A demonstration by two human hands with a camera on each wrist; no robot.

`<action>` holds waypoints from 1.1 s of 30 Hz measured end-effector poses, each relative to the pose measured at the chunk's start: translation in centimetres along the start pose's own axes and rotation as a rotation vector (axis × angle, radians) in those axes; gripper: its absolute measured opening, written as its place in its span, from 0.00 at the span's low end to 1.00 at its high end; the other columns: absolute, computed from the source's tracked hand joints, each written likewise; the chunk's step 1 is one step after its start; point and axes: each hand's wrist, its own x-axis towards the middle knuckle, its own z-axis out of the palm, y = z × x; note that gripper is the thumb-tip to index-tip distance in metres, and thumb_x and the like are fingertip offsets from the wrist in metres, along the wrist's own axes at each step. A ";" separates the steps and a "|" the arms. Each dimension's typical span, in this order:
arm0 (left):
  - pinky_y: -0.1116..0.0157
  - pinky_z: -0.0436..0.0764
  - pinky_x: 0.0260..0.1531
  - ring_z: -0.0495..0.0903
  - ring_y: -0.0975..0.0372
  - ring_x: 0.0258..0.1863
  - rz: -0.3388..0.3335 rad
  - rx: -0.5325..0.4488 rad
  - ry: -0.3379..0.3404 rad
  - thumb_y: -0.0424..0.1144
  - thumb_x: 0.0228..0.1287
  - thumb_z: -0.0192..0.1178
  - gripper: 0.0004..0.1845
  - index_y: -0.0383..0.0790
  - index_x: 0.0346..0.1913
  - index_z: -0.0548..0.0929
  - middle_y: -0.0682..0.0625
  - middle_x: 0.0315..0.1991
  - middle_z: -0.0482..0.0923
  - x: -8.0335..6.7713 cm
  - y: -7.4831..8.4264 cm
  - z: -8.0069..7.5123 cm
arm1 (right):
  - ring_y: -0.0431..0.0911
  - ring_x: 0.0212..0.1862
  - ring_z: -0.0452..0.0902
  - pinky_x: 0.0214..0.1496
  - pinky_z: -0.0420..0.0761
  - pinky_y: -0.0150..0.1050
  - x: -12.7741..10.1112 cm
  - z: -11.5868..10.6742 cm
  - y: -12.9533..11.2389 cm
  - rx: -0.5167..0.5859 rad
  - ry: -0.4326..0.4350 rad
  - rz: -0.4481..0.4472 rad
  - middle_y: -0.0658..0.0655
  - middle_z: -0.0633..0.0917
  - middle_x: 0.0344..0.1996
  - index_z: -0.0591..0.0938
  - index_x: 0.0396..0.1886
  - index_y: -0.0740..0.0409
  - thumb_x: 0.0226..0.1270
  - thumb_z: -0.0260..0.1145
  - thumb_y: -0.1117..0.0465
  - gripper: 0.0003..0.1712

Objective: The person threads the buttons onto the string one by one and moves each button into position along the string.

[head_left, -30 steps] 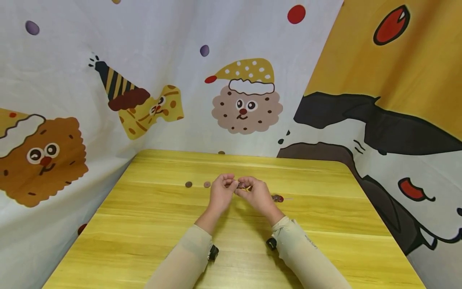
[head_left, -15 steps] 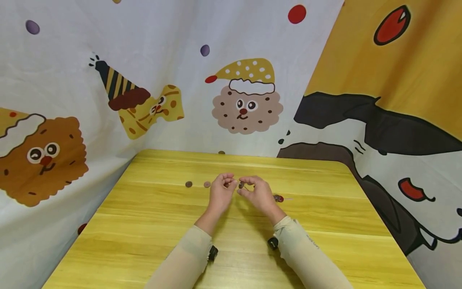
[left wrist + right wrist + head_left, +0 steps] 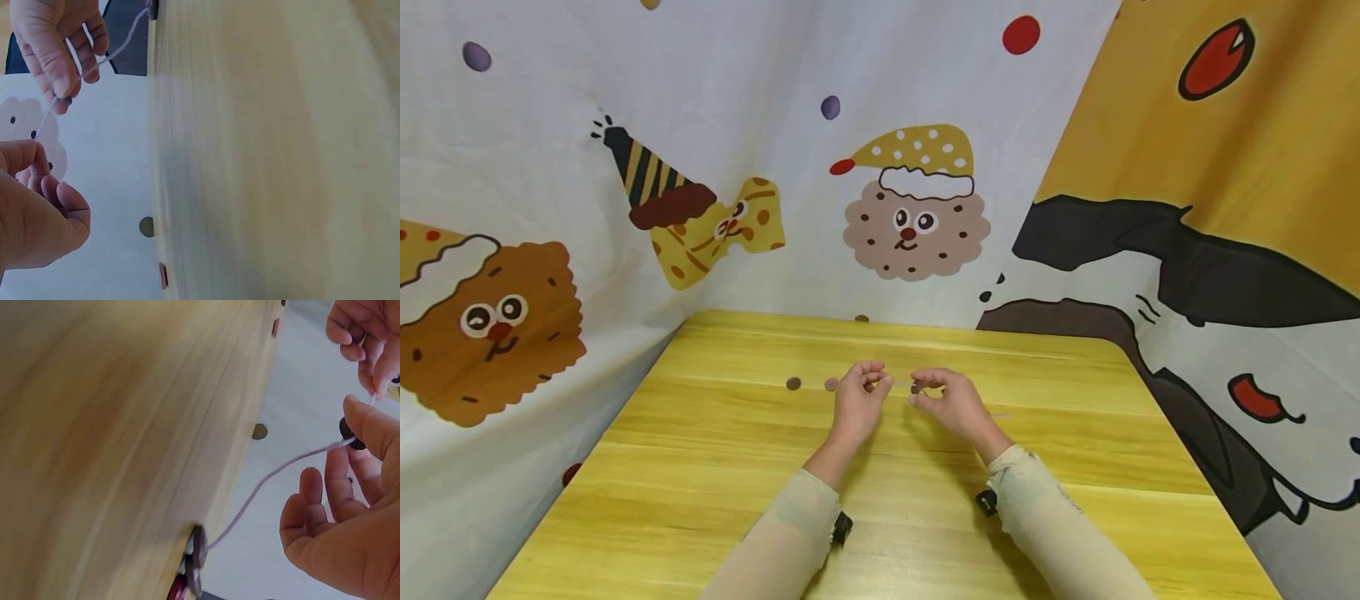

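Note:
My left hand (image 3: 859,404) pinches the end of a thin pale-purple cord (image 3: 269,475) between thumb and forefinger. To its right, my right hand (image 3: 951,404) pinches a small dark round disc (image 3: 353,432), like a bead or button, threaded on that cord. Both hands are raised over the table, and a short stretch of cord runs straight between them. From the disc the cord sags down to several threaded discs (image 3: 199,547) on the table, one of them red (image 3: 178,589). In the head view my right hand hides that group.
A dark brown disc (image 3: 793,383) and a reddish-brown disc (image 3: 831,384) lie loose on the wooden table (image 3: 895,533), left of my left hand. A cord tail (image 3: 1000,415) shows right of my right hand. A printed curtain (image 3: 775,83) hangs behind the table.
My right hand has moved right, away from the left hand, with the dark disc. Cord now shows between the hands. The left hand has barely moved.

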 end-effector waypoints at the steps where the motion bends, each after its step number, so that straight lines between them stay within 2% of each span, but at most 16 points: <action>1: 0.67 0.80 0.42 0.80 0.58 0.44 0.001 -0.002 0.002 0.34 0.76 0.67 0.10 0.39 0.55 0.84 0.45 0.47 0.90 0.0 0.0 0.0 | 0.57 0.63 0.84 0.70 0.78 0.61 0.0 -0.1 0.2 0.003 -0.007 0.005 0.53 0.92 0.52 0.87 0.64 0.54 0.71 0.77 0.58 0.23; 7: 0.67 0.80 0.44 0.80 0.59 0.44 0.006 -0.013 0.012 0.33 0.76 0.66 0.10 0.38 0.55 0.84 0.45 0.46 0.90 0.1 -0.2 0.1 | 0.53 0.61 0.83 0.69 0.78 0.62 -0.1 -1.1 1.5 -0.019 -0.039 0.009 0.50 0.91 0.48 0.86 0.63 0.53 0.72 0.75 0.59 0.21; 16: 0.68 0.79 0.44 0.79 0.59 0.43 0.000 -0.012 0.003 0.35 0.76 0.67 0.11 0.39 0.56 0.84 0.46 0.46 0.90 -0.2 0.0 -0.2 | 0.57 0.60 0.84 0.67 0.78 0.62 -0.4 -2.4 2.9 -0.050 -0.080 -0.003 0.52 0.91 0.48 0.86 0.61 0.56 0.72 0.75 0.61 0.20; 21: 0.68 0.78 0.42 0.78 0.59 0.43 -0.002 -0.003 0.003 0.36 0.76 0.67 0.11 0.40 0.56 0.84 0.46 0.46 0.90 -0.2 0.1 -0.2 | 0.57 0.64 0.82 0.68 0.79 0.61 -0.6 -3.2 4.0 -0.079 -0.108 0.012 0.53 0.91 0.52 0.87 0.61 0.53 0.70 0.77 0.61 0.20; 26: 0.68 0.78 0.42 0.77 0.59 0.43 -0.001 -0.001 0.005 0.36 0.76 0.67 0.11 0.41 0.57 0.84 0.47 0.46 0.90 -0.2 -0.1 -0.2 | 0.60 0.70 0.78 0.75 0.74 0.63 -0.6 -4.1 4.9 -0.112 -0.132 0.014 0.56 0.88 0.60 0.89 0.59 0.48 0.68 0.79 0.59 0.20; 29: 0.68 0.78 0.41 0.77 0.59 0.43 -0.003 0.007 0.005 0.37 0.76 0.68 0.12 0.41 0.57 0.84 0.47 0.46 0.90 -0.1 -0.2 -0.3 | 0.61 0.72 0.77 0.77 0.72 0.64 -0.5 -4.5 5.3 -0.121 -0.141 0.006 0.59 0.88 0.62 0.89 0.59 0.51 0.67 0.80 0.60 0.22; 33: 0.69 0.78 0.41 0.77 0.59 0.43 -0.010 0.022 0.007 0.37 0.76 0.68 0.12 0.42 0.58 0.84 0.48 0.47 0.90 -0.2 -0.1 -0.3 | 0.62 0.71 0.77 0.76 0.73 0.63 -0.6 -4.7 5.9 -0.134 -0.155 -0.012 0.59 0.88 0.61 0.89 0.60 0.53 0.66 0.80 0.61 0.23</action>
